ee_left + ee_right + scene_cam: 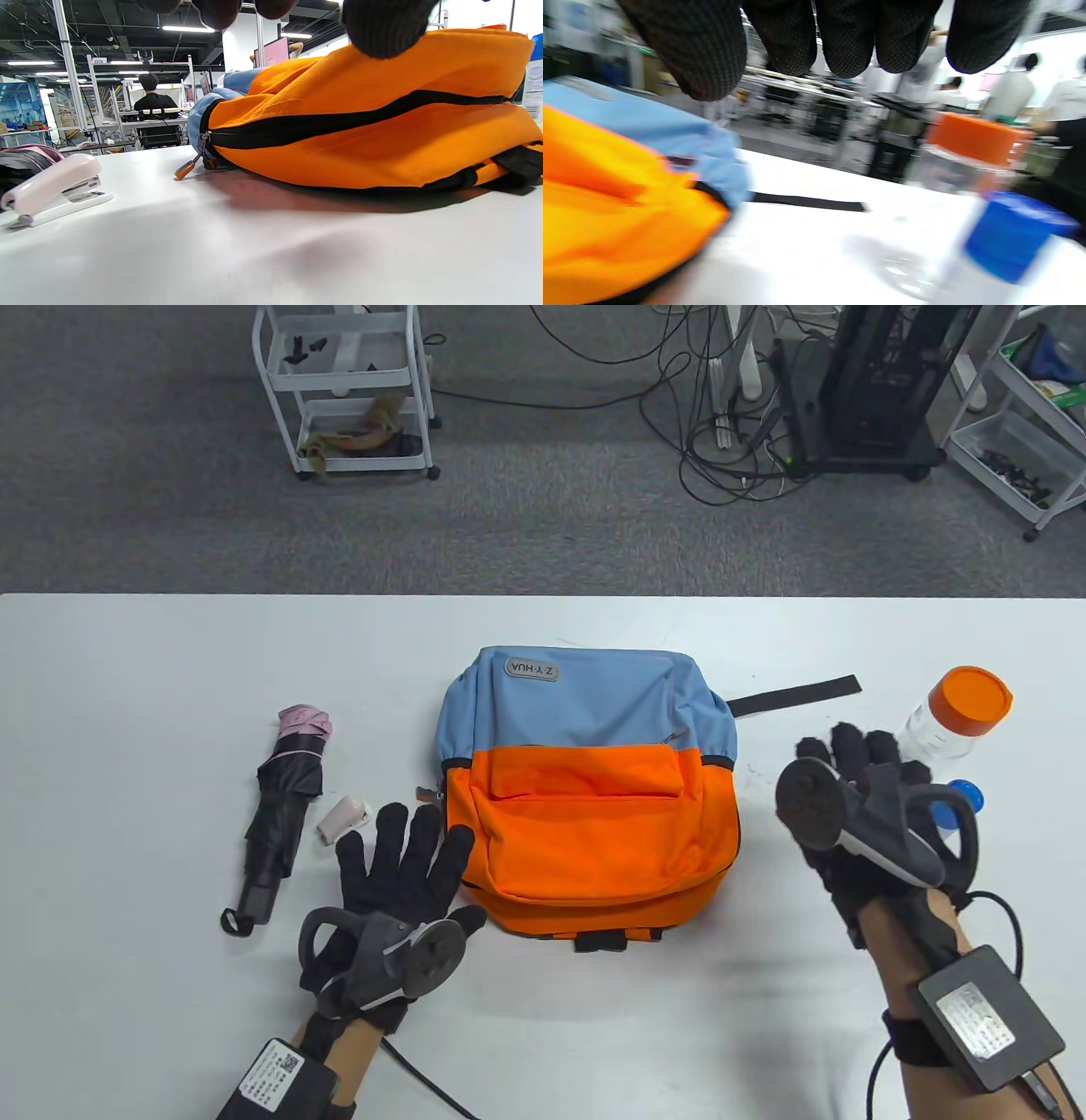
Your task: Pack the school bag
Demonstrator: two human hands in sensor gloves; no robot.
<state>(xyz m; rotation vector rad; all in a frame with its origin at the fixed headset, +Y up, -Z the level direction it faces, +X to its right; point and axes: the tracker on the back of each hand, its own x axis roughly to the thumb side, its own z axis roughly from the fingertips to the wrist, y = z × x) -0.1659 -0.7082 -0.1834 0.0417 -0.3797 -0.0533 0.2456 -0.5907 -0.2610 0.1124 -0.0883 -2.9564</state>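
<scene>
An orange and light-blue school bag (585, 789) lies flat in the middle of the white table, its main zip closed in the left wrist view (339, 123). My left hand (407, 857) lies open with fingers spread just left of the bag, holding nothing. A folded black and pink umbrella (284, 806) and a small pink stapler (341, 818) lie to its left; the stapler shows in the left wrist view (55, 186). My right hand (857, 780) hovers open right of the bag, near an orange-capped jar (959, 712) and a blue-capped bottle (959, 806).
A black strap (797, 695) runs from the bag's right side across the table. The table's far edge (543, 596) lies beyond the bag. White trolleys, cables and a black stand are on the floor behind.
</scene>
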